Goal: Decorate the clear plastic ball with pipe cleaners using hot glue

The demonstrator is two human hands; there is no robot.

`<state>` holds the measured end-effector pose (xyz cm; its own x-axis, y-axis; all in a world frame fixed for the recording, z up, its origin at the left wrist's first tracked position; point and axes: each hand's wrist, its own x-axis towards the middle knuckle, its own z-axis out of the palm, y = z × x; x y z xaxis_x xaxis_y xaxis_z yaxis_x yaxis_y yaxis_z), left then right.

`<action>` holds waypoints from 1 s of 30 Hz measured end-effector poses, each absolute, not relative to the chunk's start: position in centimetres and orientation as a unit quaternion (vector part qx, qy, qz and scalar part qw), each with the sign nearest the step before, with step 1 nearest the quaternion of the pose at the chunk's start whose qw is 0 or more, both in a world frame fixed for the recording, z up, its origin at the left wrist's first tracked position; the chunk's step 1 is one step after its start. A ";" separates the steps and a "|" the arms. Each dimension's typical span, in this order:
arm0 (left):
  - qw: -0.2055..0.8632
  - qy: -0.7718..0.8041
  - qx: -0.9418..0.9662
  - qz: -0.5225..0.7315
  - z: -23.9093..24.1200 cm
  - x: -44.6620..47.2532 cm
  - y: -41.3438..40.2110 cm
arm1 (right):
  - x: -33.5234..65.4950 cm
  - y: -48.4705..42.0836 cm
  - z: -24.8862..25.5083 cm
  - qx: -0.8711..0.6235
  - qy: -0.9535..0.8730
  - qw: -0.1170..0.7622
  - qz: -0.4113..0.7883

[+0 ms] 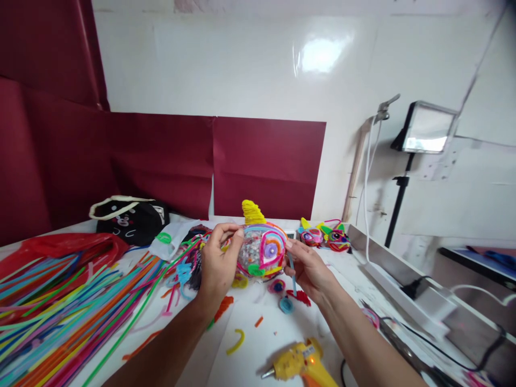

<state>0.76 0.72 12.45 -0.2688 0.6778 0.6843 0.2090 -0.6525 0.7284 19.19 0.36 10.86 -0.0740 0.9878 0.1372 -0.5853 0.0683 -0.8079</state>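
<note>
My left hand (220,263) grips the left side of a round craft figure (253,248), made of coloured pipe cleaners over a speckled grey ball. A yellow horn-shaped piece (253,212) sticks up on top, and a purple spiral eye ringed in pink faces me. At its right edge, my right hand (308,266) pinches a light blue pipe cleaner (292,277) that hangs down from the fingers. Below the figure lie a blue coil (286,305), a small dark-centred coil (277,286) and a red piece (300,297).
Many loose pipe cleaners (80,317) spread over the left. A yellow glue gun (300,361) lies in front, its light glowing. Two similar finished-looking figures (324,236), a black bag (131,220), a power strip (407,298) and a lamp (429,128) stand around. Pliers-like tools lie at right.
</note>
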 end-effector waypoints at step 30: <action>-0.081 0.365 0.789 0.487 12.5 1.1 -1.4 | 18.8 0.2 10.9 -0.205 -0.361 0.651 0.635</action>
<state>1.05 -1.42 12.52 0.2587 0.4969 0.8284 0.6547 -0.7207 0.2278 18.81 0.21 10.88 -0.0676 0.9751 0.2110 -0.6792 0.1100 -0.7257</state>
